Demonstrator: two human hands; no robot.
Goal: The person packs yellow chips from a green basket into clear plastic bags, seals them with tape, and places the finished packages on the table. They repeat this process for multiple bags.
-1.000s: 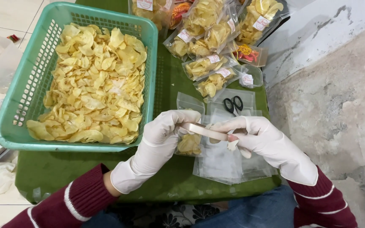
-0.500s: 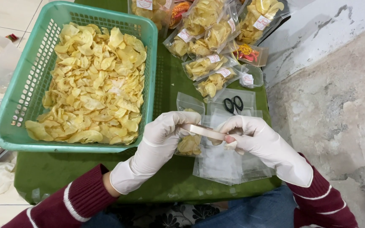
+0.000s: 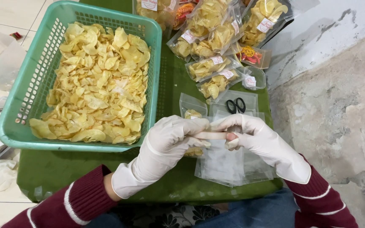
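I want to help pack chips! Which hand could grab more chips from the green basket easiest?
Probably the left hand. The green basket of chips sits on that side, close beside it. The right hand lies farther off, over the empty clear bags.

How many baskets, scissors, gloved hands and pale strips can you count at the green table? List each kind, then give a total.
green basket: 1
black scissors: 1
gloved hands: 2 (left hand, right hand)
pale strip, pinched between both hands: 1
Total: 5
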